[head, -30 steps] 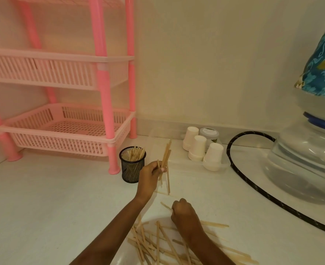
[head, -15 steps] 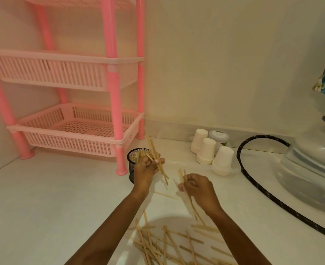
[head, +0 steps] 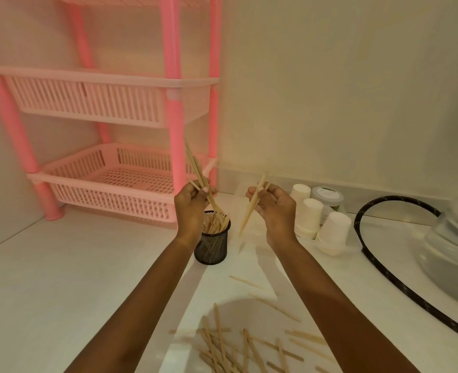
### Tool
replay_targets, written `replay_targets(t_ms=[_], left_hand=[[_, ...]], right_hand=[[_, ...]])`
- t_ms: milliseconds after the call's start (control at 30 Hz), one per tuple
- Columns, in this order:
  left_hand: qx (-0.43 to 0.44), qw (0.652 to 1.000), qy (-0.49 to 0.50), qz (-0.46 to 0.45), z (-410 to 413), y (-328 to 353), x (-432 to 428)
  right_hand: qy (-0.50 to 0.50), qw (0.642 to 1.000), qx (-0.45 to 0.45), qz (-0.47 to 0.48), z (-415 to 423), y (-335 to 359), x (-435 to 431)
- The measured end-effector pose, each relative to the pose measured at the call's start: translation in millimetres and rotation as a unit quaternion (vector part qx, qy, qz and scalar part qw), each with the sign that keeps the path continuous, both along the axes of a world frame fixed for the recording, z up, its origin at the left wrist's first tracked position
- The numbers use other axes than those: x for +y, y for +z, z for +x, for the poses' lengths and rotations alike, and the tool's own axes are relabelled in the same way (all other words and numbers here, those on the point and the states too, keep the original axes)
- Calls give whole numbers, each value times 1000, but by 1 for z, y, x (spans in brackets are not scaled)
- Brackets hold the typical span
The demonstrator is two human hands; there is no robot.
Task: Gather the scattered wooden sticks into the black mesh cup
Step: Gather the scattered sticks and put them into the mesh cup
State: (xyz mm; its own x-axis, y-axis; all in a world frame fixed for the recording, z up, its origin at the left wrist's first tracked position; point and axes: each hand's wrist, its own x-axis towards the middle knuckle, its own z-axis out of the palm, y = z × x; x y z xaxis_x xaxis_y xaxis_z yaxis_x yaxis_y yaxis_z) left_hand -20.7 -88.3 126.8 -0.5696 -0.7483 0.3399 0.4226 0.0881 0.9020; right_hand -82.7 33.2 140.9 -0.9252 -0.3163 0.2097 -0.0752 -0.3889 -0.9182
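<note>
**Left load at the cup, right load queued**

Left grip (head: pixel 193 203) is closed round the left bundle (head: pixel 195 168) of sticks. The bundle is tilted, with its lower tips at the mouth of the black mesh cup (head: pixel 211 246), among sticks already standing in it. A second ago I held that bundle beside the cup, clear of the rim.

Right grip (head: pixel 273 208) was down on the pile then. Now it's up just right of the cup, fingers curled round the right bundle (head: pixel 252 208), a few sticks in the air, not touching the cup.

The cup stands upright on the counter (head: pixel 61 278), in front of the pink rack (head: pixel 174 103).

My read: one load is about to drop and the next follows straight after. Far from done, since plenty of loose sticks (head: pixel 222 343) lie scattered on the counter near me, well apart from the cup.
</note>
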Motion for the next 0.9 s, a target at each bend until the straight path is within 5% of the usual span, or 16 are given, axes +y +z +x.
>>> replay_targets(t_ms=[233, 433, 900], left_hand=[[-62, 986, 89, -123, -8, -20, -14], [-128, 970, 108, -178, -10, -55, -18], [-172, 962, 149, -154, -6, -82, -17]], right_hand=[[-39, 999, 28, -7, 1, -12, -49], [-56, 994, 62, 77, 6, -56, -70], [-61, 951, 177, 248, 7, -101, -70]])
